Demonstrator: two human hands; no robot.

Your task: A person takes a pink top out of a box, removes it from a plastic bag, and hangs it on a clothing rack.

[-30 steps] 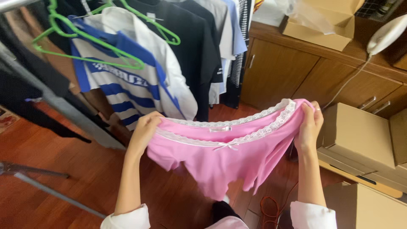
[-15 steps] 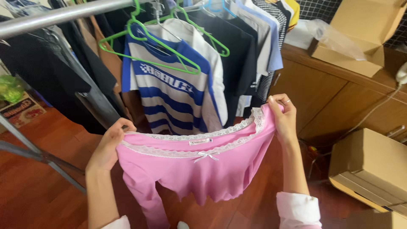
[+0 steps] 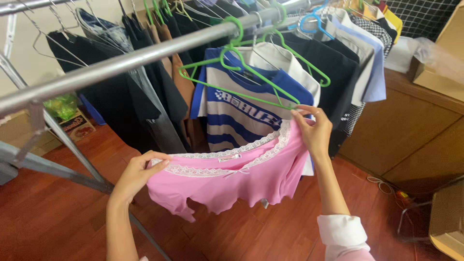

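I hold a pink top (image 3: 241, 181) with a white lace neckline spread out in front of a clothes rail. My left hand (image 3: 140, 171) grips its left shoulder, low and near me. My right hand (image 3: 314, 130) grips the right shoulder, raised higher, with its fingertips touching the lower bar of an empty green hanger (image 3: 251, 79). That hanger hangs on the metal rail (image 3: 125, 60) in front of a blue and white striped shirt (image 3: 241, 118).
Dark and light garments (image 3: 338, 67) hang tightly along the rail on green, blue and wire hangers. The rack's slanted metal leg (image 3: 53, 140) stands at left. A wooden cabinet (image 3: 411, 130) and cardboard boxes (image 3: 447, 217) are at right. Cables lie on the red wooden floor (image 3: 53, 212).
My view has tilted upward toward the rail. Both hands have carried the pink top up and closer to the rack, and the right hand has risen to the green hanger.
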